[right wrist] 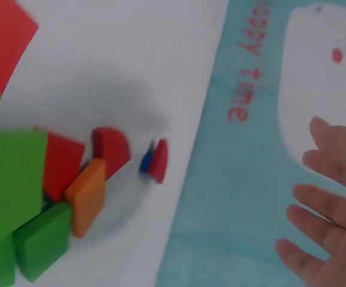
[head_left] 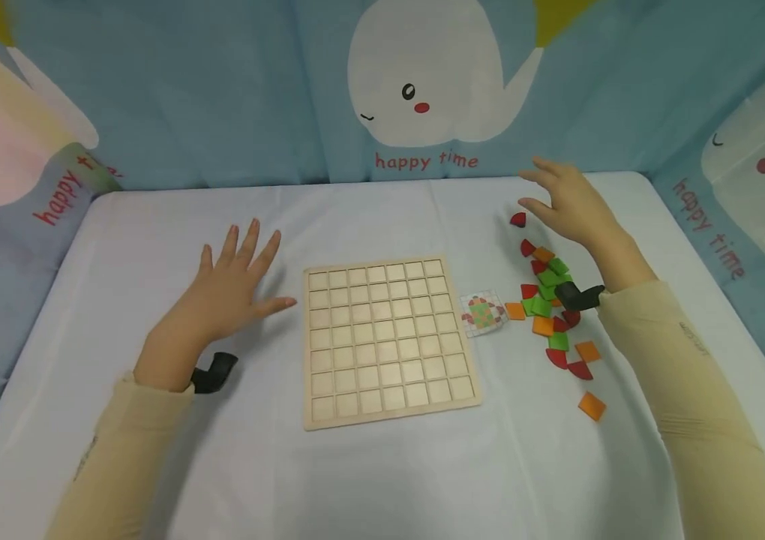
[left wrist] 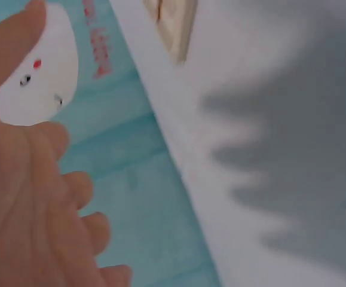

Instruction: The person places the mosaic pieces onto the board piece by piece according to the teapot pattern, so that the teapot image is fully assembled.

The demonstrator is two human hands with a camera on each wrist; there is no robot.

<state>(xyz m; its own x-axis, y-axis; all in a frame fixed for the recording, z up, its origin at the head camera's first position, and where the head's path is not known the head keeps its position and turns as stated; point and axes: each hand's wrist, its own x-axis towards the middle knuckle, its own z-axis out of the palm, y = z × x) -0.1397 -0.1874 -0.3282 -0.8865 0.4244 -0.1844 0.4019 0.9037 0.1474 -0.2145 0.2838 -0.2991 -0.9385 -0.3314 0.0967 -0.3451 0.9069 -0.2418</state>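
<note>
Grid board (head_left: 391,343): 1, flat on the white table (head_left: 369,480), between my hands; 7 columns x 7 rows, 49 cells. 1 pattern card (head_left: 483,313) just beside its right edge, printed in red, green and orange. Loose pieces lie to the right of that, in a strip running away from me. Red tiles (head_left: 556,358): I make out 8, several with 1 curved edge. Orange tiles (head_left: 592,406): 5 clear plus 1 mostly covered; 1 sits apart at the near end. Green tiles (head_left: 559,341): at least 6, overlapping, can't get an exact count. 1 red piece sits at the far end, nearest my right hand (head_left: 571,202), which is raised above the table, fingers loosely extended and apart, holding nothing. Left hand (head_left: 227,296): up off the table left of the board, all 5 digits spread wide, holding nothing, its shadow on the cloth. 2 black mounts (head_left: 216,373), 1 per wrist; 2 beige sleeves (head_left: 119,457). Blue curtain (head_left: 254,90) around the table shows 3 whale prints (head_left: 436,75).
</note>
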